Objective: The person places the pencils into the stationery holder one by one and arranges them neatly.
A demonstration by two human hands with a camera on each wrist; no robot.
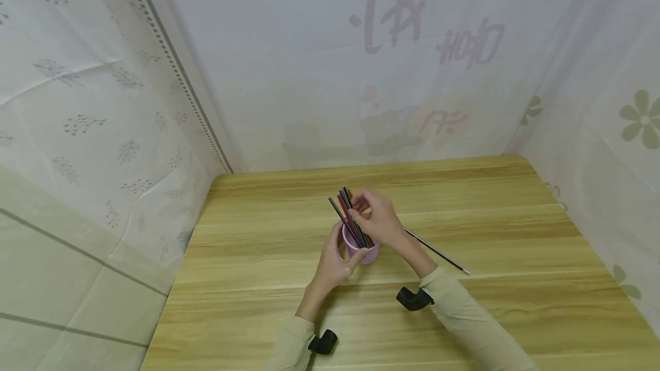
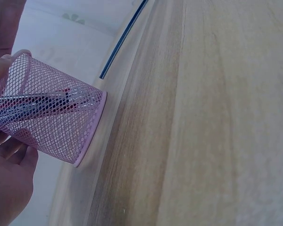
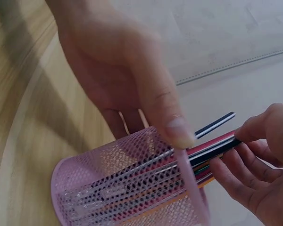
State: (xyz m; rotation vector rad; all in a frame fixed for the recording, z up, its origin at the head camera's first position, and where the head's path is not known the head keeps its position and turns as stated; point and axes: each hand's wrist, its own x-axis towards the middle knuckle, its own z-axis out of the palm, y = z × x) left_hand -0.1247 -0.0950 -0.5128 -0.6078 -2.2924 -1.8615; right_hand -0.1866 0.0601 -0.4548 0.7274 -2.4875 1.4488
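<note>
A pink mesh pencil cup [image 1: 362, 256] is gripped by my left hand [image 1: 332, 265], with the thumb on the near side of its rim and the fingers round the far side. Inside lean several pencils [image 3: 212, 143], dark, striped and red, their upper ends sticking out past the rim. My right hand [image 1: 378, 219] is at these upper ends, its thumb and fingers pinching a black-and-white striped one in the right wrist view. The left wrist view has the cup [image 2: 52, 108] tilted, with pencils showing through the mesh.
One dark pencil [image 1: 435, 251] with a pale tip lies on the wooden table [image 1: 247, 256] to the right of the cup, partly behind the right forearm. Patterned cloth [image 1: 309, 73] hangs behind the table and at both sides.
</note>
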